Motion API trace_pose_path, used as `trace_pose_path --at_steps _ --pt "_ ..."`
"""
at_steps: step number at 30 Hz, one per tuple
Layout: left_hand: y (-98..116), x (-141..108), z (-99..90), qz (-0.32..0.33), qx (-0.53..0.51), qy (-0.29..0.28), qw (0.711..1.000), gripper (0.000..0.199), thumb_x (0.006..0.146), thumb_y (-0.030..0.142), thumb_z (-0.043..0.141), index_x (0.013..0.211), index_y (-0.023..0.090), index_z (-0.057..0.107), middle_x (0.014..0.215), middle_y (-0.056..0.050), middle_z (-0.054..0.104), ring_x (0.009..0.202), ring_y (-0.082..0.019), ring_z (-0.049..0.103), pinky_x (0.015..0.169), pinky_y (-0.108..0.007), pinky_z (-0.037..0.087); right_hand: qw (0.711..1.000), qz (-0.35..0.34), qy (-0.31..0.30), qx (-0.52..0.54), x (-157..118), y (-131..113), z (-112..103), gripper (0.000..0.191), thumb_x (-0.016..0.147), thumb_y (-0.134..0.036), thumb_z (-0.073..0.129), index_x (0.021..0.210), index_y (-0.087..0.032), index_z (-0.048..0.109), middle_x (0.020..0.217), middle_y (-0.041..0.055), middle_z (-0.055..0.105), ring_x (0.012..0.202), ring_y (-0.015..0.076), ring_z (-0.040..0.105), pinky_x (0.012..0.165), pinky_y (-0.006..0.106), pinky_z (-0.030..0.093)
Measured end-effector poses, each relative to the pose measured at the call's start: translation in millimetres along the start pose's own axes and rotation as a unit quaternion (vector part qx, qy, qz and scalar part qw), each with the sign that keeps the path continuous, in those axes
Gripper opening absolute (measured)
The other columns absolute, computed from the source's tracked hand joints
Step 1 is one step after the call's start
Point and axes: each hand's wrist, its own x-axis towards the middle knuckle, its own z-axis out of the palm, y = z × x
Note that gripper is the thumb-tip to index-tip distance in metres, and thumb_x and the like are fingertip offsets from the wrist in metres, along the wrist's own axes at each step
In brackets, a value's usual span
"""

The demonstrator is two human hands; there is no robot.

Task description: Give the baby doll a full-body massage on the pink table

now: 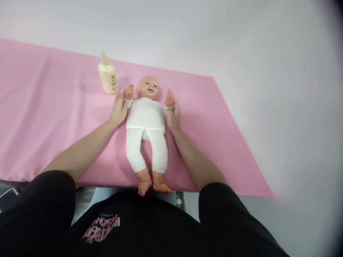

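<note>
A baby doll (146, 116) in white cloth lies on its back, head away from me and bare feet over the near table edge. Both of its arms are raised beside its head. My left hand (119, 110) is closed around the doll's arm on the left, just below its small hand. On the other side, my right hand (174, 117) grips the opposite arm near the wrist, with the thumb towards the doll's body. Parts of my fingers are hidden behind the doll's arms.
A cream pump bottle (108, 76) stands upright just beyond my left hand. Pink cloth (209, 117) covers the table, whose far edge meets a white wall (171, 32). Part of a phone-like object (9, 198) shows at the lower left.
</note>
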Motion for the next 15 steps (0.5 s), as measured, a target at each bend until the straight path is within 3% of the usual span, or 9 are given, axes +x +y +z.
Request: trace_pose_path --at_steps 3,6,10,15 --pt "9.5 -0.2 0.1 0.054 0.034 -0.072 0.995 0.064 0.106 0.068 0.038 0.149 0.024 0.057 0.145 -0.017 0.061 0.141 -0.034 0.055 0.124 -0.057 0.04 0.996 -0.029 -0.087 -0.02 -3.1 -10.3 0.4 0.05 0.098 -0.038 0.047 0.146 -0.028 0.058 0.148 0.0099 0.064 0.142 0.0286 0.057 0.127 0.056 0.041" --pt "12.9 0.4 -0.9 0.058 0.04 -0.092 0.993 0.059 0.106 0.062 0.041 0.147 0.023 0.06 0.143 -0.017 0.062 0.139 -0.034 0.057 0.124 -0.057 0.04 0.994 -0.035 -0.101 -0.029 -3.4 -10.0 -0.6 0.048 0.097 -0.035 0.049 0.142 -0.028 0.061 0.148 0.0087 0.065 0.142 0.029 0.056 0.128 0.056 0.039" --pt "8.1 0.4 -1.1 0.022 0.002 -0.044 0.999 0.065 0.106 0.067 0.04 0.153 0.024 0.051 0.15 -0.018 0.057 0.145 -0.033 0.051 0.128 -0.055 0.035 0.999 0.006 -0.049 0.015 -3.3 -8.2 0.8 0.05 0.097 -0.038 0.05 0.145 -0.025 0.056 0.148 0.0113 0.064 0.142 0.0278 0.057 0.126 0.054 0.042" --pt "-8.4 1.8 0.5 -0.083 -0.157 0.071 0.982 0.077 0.097 0.081 0.05 0.153 0.029 0.044 0.158 -0.014 0.051 0.145 -0.031 0.052 0.122 -0.049 0.042 0.989 0.068 0.043 0.126 1.0 -3.1 -1.7 0.061 0.094 -0.037 0.051 0.153 -0.025 0.046 0.163 0.0113 0.049 0.153 0.0272 0.047 0.129 0.059 0.037"
